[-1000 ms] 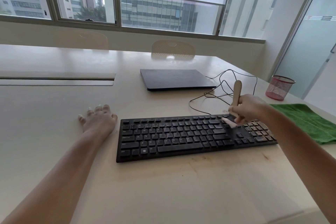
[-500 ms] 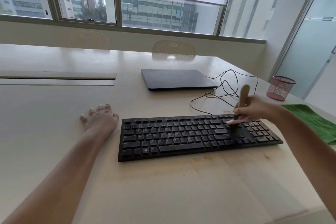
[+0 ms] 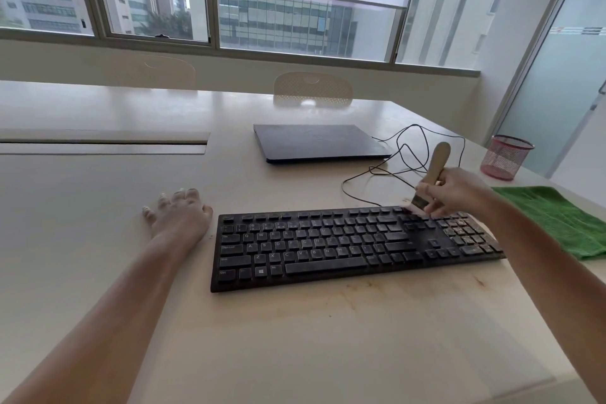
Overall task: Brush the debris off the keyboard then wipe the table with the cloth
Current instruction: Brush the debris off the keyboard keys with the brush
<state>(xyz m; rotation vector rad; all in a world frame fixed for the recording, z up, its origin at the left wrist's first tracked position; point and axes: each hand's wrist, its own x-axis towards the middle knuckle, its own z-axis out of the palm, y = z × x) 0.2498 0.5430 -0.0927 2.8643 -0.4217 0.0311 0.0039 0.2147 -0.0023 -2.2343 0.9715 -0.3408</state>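
Right hand (image 3: 459, 192) grips the brush (image 3: 434, 170), bristles on the keyboard's (image 3: 328, 246) far right keys. Left hand (image 3: 182, 218) rests flat, fingers spread, just left. Green cloth (image 3: 564, 220) lies right.

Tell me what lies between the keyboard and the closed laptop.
In the head view, only the loose black cable on the table lies between keyboard and laptop.

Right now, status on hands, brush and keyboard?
Right hand grips brush, bristles at keyboard top edge. Left hand flat on table. Cloth untouched. Cable behind brush.
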